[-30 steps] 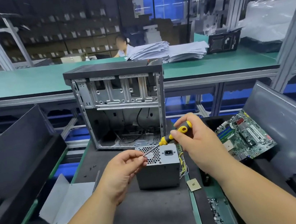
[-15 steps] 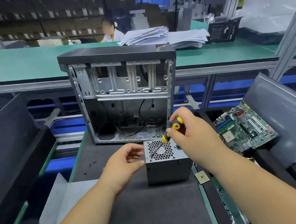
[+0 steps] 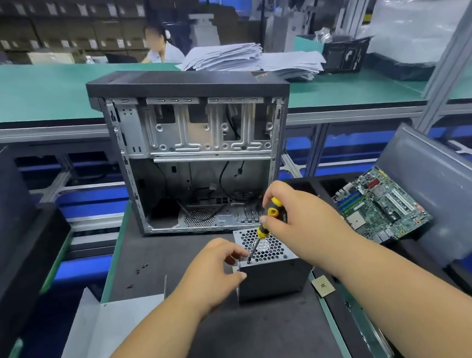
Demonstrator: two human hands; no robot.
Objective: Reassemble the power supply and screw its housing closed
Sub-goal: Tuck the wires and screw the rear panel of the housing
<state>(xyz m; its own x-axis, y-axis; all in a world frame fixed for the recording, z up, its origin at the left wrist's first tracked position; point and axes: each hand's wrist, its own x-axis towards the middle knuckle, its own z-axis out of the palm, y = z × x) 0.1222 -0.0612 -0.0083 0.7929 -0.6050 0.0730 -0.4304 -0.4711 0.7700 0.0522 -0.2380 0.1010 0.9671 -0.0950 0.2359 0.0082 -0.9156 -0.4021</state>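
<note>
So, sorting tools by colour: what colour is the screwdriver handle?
Yellow and black, on the screwdriver gripped by the right hand; head view.
</note>
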